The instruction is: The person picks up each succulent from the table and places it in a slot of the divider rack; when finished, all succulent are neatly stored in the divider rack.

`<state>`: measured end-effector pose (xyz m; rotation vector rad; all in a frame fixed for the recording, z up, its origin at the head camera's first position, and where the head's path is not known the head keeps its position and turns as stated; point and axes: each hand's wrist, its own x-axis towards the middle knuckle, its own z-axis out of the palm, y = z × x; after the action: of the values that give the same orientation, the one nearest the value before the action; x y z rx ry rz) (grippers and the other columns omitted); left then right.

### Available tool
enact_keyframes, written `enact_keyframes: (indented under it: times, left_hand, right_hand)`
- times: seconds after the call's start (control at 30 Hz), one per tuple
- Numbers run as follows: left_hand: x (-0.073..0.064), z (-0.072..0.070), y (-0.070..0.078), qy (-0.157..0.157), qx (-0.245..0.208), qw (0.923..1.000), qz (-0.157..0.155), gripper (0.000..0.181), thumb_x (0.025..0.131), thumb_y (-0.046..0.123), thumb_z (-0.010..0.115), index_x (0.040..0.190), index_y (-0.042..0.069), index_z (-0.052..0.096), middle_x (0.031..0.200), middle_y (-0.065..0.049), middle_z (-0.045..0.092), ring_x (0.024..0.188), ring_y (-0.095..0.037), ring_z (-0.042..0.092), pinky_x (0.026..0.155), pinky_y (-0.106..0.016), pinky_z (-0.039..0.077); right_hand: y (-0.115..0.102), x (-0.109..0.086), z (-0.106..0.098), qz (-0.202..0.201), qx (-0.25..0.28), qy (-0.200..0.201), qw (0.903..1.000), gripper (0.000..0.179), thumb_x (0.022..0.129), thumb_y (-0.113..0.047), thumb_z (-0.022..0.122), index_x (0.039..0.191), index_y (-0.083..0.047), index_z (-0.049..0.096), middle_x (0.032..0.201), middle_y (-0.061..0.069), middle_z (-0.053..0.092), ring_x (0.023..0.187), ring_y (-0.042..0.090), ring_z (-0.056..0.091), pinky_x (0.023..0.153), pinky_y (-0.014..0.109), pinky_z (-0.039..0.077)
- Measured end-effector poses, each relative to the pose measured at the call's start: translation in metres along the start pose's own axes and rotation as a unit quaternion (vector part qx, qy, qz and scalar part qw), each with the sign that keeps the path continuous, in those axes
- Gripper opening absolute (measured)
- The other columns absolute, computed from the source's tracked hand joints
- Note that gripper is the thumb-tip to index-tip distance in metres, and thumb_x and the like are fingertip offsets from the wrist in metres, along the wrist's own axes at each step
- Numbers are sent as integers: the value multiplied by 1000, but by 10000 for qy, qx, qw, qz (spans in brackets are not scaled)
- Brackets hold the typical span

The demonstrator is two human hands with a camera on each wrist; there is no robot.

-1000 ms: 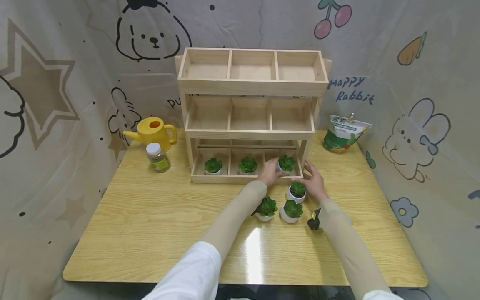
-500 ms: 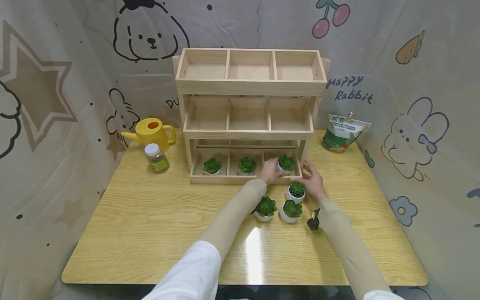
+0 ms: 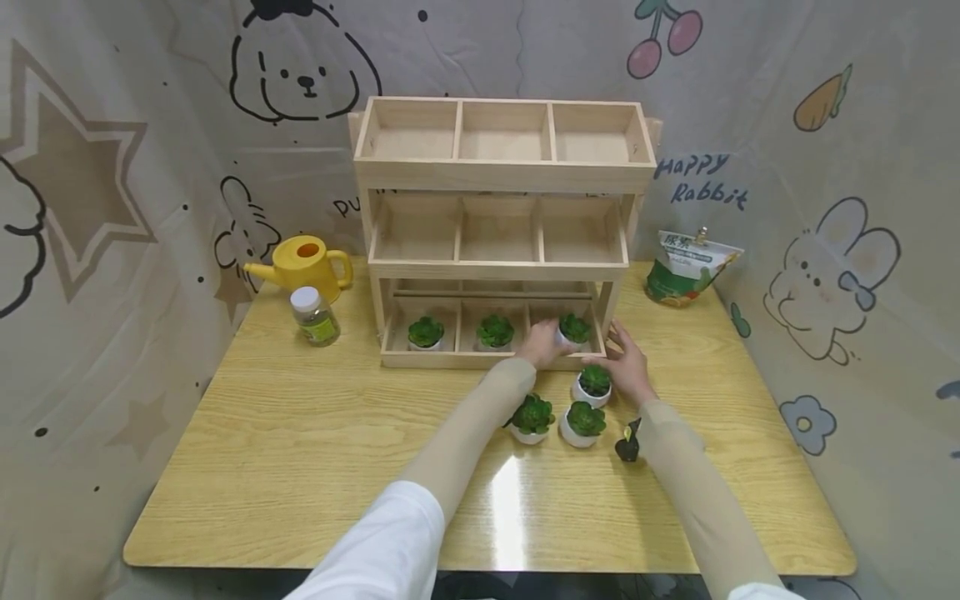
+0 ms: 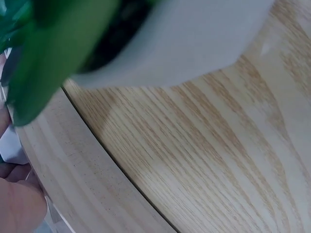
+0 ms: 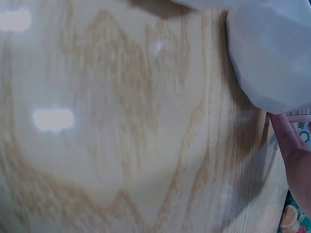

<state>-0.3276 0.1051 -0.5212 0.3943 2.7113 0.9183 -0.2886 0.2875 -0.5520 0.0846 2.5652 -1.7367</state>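
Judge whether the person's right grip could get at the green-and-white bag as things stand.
Probably yes: the right grip seems empty beside the wooden rack, and in the head view nothing stands between it and the green-and-white bag farther back.

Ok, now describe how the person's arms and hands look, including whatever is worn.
Plain beige sleeves run down to the wrists, with white sleeves over them higher up; the left one looks looser. The left hand and right hand appear ungloved.
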Motion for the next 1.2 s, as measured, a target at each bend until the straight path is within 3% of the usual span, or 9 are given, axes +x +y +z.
enact_keyframes:
  times: [0.13, 0.5, 0.7, 1.0, 1.2]
  left_hand:
    - [0, -1, 0, -62, 240, 9997, 85, 68, 92, 35, 64, 146, 4, 37, 145, -13, 46, 129, -25, 49, 105, -36, 43]
    - [-1, -5, 3, -540, 363, 9978, -100, 69, 94, 37, 59, 150, 8, 30, 151, -8, 39, 136, -23, 42, 109, -37, 39]
    - [1, -6, 3, -640, 376, 9972, -88, 68, 95, 34, 59, 149, 7, 30, 150, -10, 41, 135, -24, 43, 108, -37, 40]
    - [2, -6, 1, -646, 470, 9964, -276, 69, 94, 35, 61, 149, 8, 30, 154, -17, 28, 140, -27, 34, 108, -40, 40]
    - [2, -8, 1, -793, 380, 9957, -304, 66, 97, 29, 56, 151, 6, 25, 155, -16, 27, 142, -27, 31, 110, -40, 37]
  right_hand:
    - [0, -1, 1, -43, 49, 43, 10000, 95, 82, -11, 75, 155, -16, 14, 154, 22, 29, 133, 42, 41, 102, 48, 43]
    - [-1, -1, 0, 17, 51, -28, 10000, 97, 81, -12, 76, 155, -19, 13, 154, 20, 28, 133, 42, 40, 101, 47, 44]
    - [-1, -1, 0, 24, 27, -26, 10000, 97, 82, -14, 76, 155, -20, 13, 155, 20, 28, 133, 42, 40, 101, 48, 44]
    - [-2, -1, 0, 18, 20, -31, 10000, 96, 82, -13, 76, 155, -19, 13, 154, 21, 28, 133, 43, 40, 101, 49, 44]
    - [-3, -2, 0, 5, -17, -36, 10000, 97, 82, -14, 76, 155, -20, 13, 155, 21, 27, 133, 43, 41, 102, 48, 44]
